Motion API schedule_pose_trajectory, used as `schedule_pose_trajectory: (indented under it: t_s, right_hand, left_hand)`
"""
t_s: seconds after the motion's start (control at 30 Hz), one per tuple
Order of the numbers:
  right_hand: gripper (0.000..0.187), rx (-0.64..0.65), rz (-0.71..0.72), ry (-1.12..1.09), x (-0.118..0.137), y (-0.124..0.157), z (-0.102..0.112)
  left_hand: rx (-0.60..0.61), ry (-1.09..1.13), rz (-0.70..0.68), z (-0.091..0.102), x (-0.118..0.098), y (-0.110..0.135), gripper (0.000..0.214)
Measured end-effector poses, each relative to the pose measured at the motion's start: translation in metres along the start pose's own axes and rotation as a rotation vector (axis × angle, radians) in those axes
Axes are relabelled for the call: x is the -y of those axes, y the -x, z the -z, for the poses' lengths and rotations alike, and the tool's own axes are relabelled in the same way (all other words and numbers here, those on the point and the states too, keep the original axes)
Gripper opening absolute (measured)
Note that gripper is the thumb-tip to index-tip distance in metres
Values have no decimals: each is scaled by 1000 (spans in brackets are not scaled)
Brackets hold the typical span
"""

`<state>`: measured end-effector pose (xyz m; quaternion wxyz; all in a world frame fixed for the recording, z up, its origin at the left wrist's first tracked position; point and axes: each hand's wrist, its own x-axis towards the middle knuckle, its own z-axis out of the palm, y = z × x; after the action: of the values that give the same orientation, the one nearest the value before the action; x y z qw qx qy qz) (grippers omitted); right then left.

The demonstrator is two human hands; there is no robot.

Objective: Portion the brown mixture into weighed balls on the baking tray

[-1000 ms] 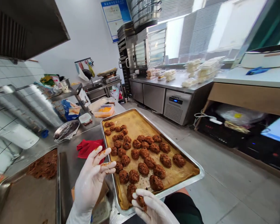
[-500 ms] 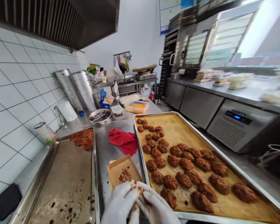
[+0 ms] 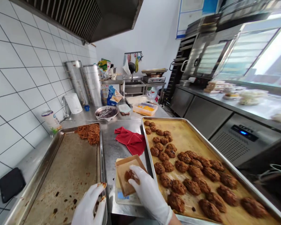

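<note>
My right hand (image 3: 148, 193) in a white glove reaches into a small brown paper tray (image 3: 126, 175) that sits on a scale (image 3: 127, 198), its fingers closed on a brown lump of mixture (image 3: 130, 175). My gloved left hand (image 3: 91, 204) rests on the near right rim of a large steel tray (image 3: 49, 184), fingers curled and smeared with mixture. A heap of brown mixture (image 3: 89, 132) lies at that tray's far end. To the right, a lined baking tray (image 3: 192, 137) carries several formed brown patties (image 3: 184, 175).
A red cloth (image 3: 132, 141) lies between the two trays. Beyond it stand a steel bowl (image 3: 106, 113), a lidded box (image 3: 146, 108), a white jug (image 3: 72, 103) and a can (image 3: 51, 121). A black phone (image 3: 11, 184) lies at left. Steel counters and an oven rack line the right.
The view swung left and down. My hands, pressed together over the scale half a second ago, have parted: the right went to the paper tray, the left to the steel tray's rim.
</note>
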<state>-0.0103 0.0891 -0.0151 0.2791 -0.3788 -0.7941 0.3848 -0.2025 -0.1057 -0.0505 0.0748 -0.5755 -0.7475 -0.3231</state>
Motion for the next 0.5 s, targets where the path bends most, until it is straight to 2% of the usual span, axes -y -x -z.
schedule_pose_trajectory:
  t_s: [0.1, 0.17, 0.23, 0.37, 0.5]
  right_hand:
    - [32, -82, 58, 158, 2, 0, 12]
    - [32, -133, 82, 333, 0, -1, 21]
    - [34, -125, 59, 417, -5, -1, 24]
    - [42, -79, 14, 408, -14, 8, 16]
    - [44, -45, -62, 381, -13, 21, 7]
  left_hand:
    - [-12, -4, -25, -1, 1, 2, 34]
    - [-25, -16, -87, -5, -3, 0, 35]
    - [-31, -22, -177, -8, -8, -4, 36]
    - [-15, -49, -234, -5, -21, -20, 35]
    - [118, -96, -274, -1, -30, -51, 36]
